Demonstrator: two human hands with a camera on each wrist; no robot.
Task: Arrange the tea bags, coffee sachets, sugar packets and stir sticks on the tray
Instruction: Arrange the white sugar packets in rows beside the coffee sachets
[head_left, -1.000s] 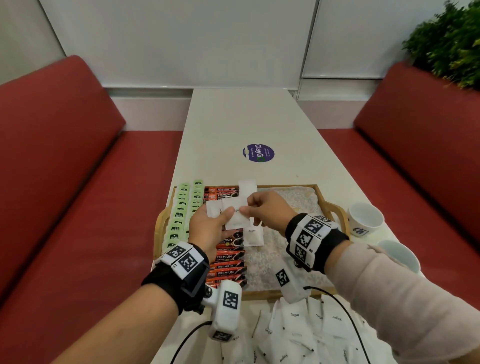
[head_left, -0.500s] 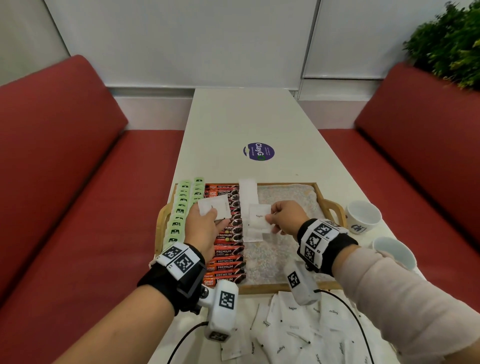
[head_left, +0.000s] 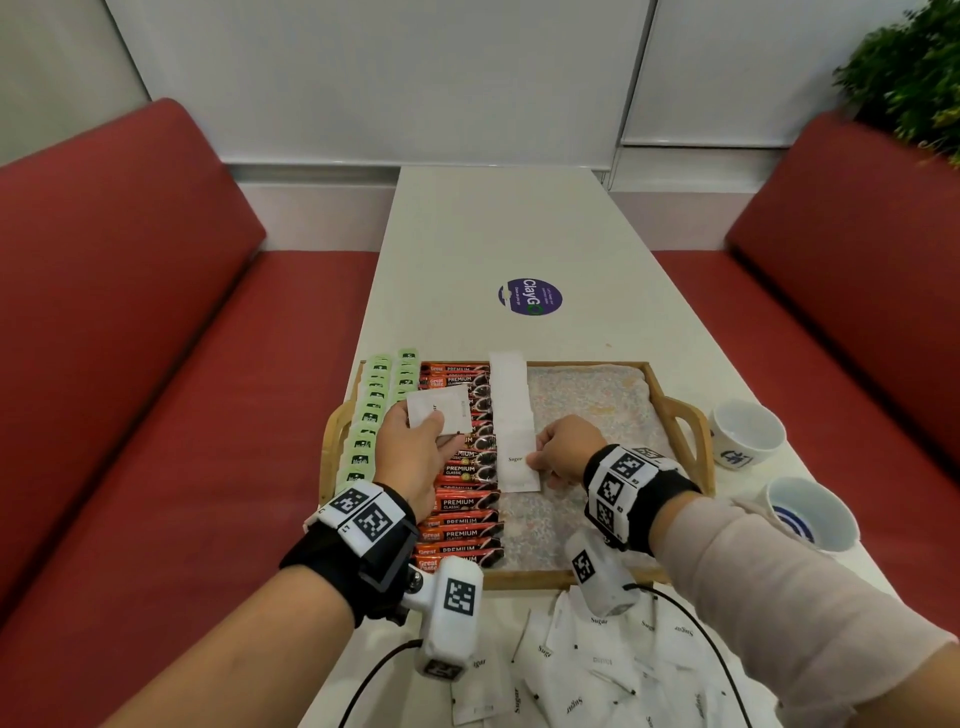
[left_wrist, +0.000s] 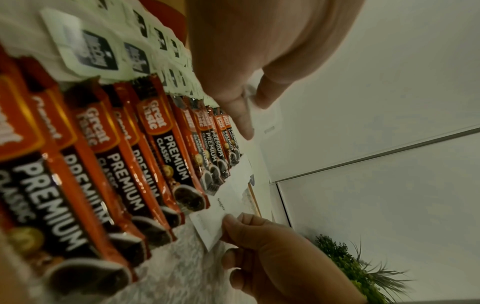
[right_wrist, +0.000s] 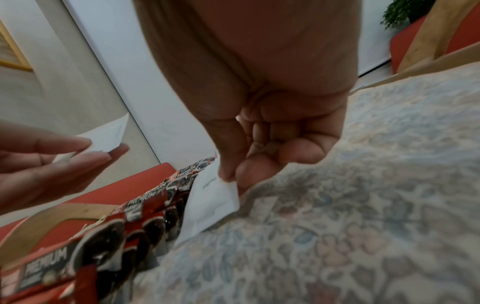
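Observation:
A wooden tray (head_left: 684, 415) with a floral liner holds green tea bags (head_left: 366, 415) at its left, a column of red coffee sachets (head_left: 462, 512) and a column of white sugar packets (head_left: 510, 400). My right hand (head_left: 540, 460) pinches the nearest sugar packet (head_left: 517, 470) at the foot of that column, low on the liner (right_wrist: 363, 205). My left hand (head_left: 434, 431) holds a small stack of sugar packets (head_left: 439, 410) above the coffee sachets (left_wrist: 161, 148), thumb on top. The same pinch shows in the right wrist view on the sugar packet (right_wrist: 210, 205).
Loose sugar packets (head_left: 597, 670) and thin stir sticks lie heaped on the table in front of the tray. Two white cups (head_left: 748, 434) (head_left: 808, 512) stand right of the tray. A purple sticker (head_left: 530, 296) marks the table beyond. Red benches flank both sides.
My right hand took one sugar packet from the left hand's stack and brought it down to the near end of the white column. The left hand stayed over the coffee sachets.

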